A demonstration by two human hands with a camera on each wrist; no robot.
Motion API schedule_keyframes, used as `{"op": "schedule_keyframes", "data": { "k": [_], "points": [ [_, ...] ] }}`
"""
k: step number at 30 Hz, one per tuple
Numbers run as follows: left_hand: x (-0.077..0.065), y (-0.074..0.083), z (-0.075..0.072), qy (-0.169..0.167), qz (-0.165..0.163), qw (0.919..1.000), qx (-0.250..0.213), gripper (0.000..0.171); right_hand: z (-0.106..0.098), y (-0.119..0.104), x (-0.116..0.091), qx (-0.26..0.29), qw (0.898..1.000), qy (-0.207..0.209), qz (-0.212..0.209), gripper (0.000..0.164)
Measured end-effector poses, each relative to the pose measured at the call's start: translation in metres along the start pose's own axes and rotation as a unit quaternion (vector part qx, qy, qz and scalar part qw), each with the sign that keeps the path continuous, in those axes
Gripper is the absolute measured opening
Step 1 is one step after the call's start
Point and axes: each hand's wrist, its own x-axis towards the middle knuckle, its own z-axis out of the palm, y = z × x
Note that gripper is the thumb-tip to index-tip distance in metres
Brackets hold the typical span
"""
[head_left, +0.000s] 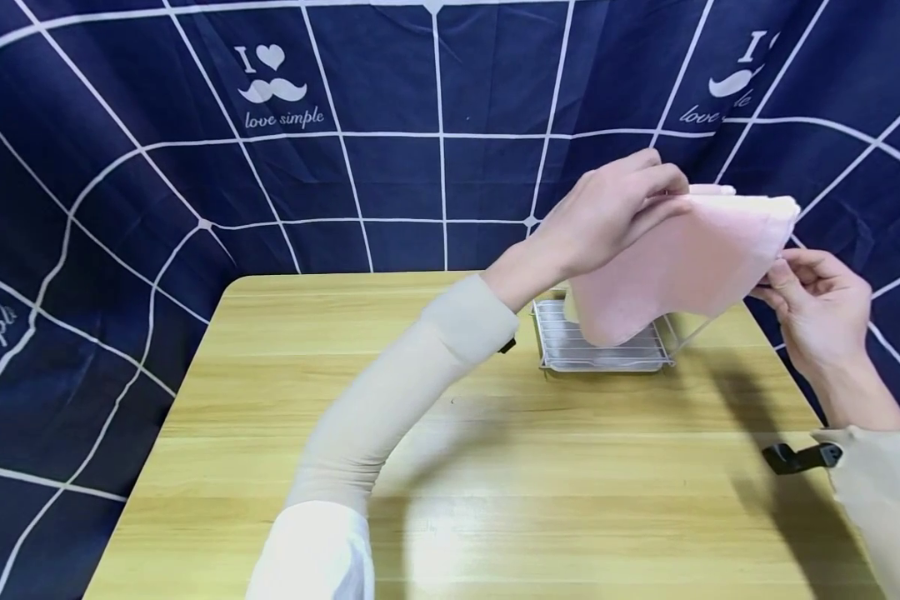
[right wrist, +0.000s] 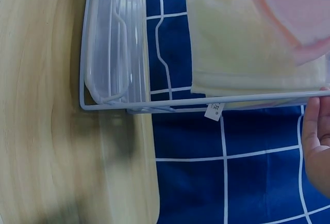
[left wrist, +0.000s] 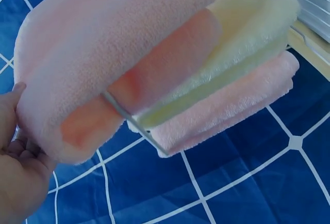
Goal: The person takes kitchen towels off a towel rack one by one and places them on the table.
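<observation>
My left hand (head_left: 615,208) pinches the pink cloth (head_left: 675,271) draped over the rack (right wrist: 180,102), which my right hand (head_left: 828,321) grips. The pink cloth looks light, soft, floppy; best taken by its fold.

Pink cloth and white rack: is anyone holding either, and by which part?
Yes: the left grip holds the pink cloth near its top edge, and the right grip pinches the white rack by a side wire.
</observation>
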Motion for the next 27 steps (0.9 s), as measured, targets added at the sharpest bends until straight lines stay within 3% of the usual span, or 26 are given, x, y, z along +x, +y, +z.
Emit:
{"op": "schedule_keyframes", "data": {
  "k": [6,15,23,27],
  "points": [
    [-0.004,0.0,-0.008,0.059,0.033,0.9975,-0.022,0.022,0.002,-0.003,0.001,-0.001,1.0,0.014,0.002,0.015],
    [-0.006,0.011,-0.028,0.075,0.04,0.9957,-0.037,0.023,0.003,-0.004,0.002,-0.01,1.0,0.021,0.015,0.019],
    [-0.022,0.017,-0.036,0.08,0.037,0.9927,-0.083,0.02,0.003,-0.003,0.001,-0.049,0.998,0.032,0.012,0.02],
    [-0.031,0.019,-0.038,0.099,0.041,0.9889,-0.103,0.018,0.003,-0.004,0.0,-0.037,0.999,0.026,0.015,0.021]
  ]
}}
